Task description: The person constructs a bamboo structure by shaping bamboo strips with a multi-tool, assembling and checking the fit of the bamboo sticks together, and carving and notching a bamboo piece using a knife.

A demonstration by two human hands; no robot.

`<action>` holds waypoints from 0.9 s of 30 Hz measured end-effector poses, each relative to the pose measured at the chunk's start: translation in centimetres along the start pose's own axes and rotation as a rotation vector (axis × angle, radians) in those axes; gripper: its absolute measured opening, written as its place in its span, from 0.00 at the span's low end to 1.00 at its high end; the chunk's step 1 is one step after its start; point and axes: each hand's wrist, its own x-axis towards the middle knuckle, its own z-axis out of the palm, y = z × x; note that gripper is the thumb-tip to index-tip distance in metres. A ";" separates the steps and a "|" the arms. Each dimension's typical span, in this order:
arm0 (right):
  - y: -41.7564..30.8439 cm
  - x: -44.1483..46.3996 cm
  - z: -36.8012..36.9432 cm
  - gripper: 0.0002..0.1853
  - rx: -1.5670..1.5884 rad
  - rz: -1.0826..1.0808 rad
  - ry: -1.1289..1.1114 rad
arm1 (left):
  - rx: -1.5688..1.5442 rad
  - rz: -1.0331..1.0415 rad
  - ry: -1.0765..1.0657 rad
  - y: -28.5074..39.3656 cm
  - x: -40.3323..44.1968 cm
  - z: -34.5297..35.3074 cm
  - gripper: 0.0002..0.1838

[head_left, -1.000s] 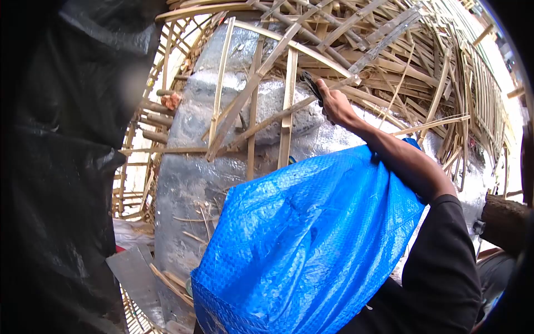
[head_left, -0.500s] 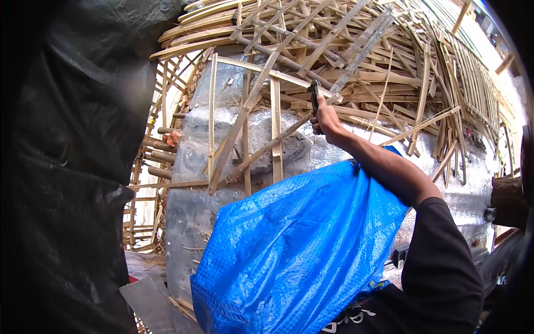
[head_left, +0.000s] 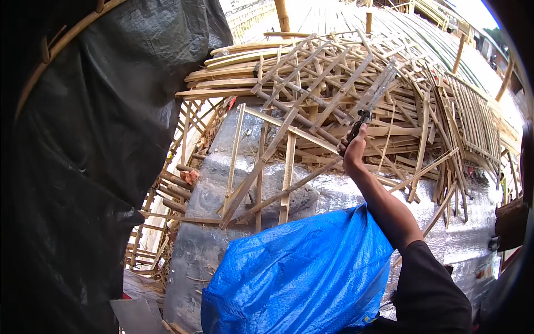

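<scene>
My right hand (head_left: pixel 354 149) reaches out over the frame with its fingers wrapped round a dark hand tool (head_left: pixel 359 127). The tool has a black grip and a small head at its upper end; its exact kind is hard to make out. Close by the hand is the right end of a light wooden slat (head_left: pixel 295 131), part of a lattice frame (head_left: pixel 258 167) of bamboo strips. A blue woven tarp (head_left: pixel 306 261) bulges below my forearm. My left hand is out of sight.
A large heap of bamboo slats (head_left: pixel 389 133) lies ahead. Black plastic sheeting (head_left: pixel 94 167) hangs along the left side. Silvery sheeting (head_left: pixel 461 222) covers ground at right, and a grey slab (head_left: pixel 189 273) lies at left. A bamboo post (head_left: pixel 282 16) stands behind.
The view has tilted upward, so the slats and tarp sit lower. My right hand, still round the tool, appears farther right and closer to the heap.
</scene>
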 end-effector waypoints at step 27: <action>5.2 -0.9 -5.4 0.39 -2.134 0.070 -1.083 | -0.839 0.305 -0.037 8.5 -4.4 -15.3 0.14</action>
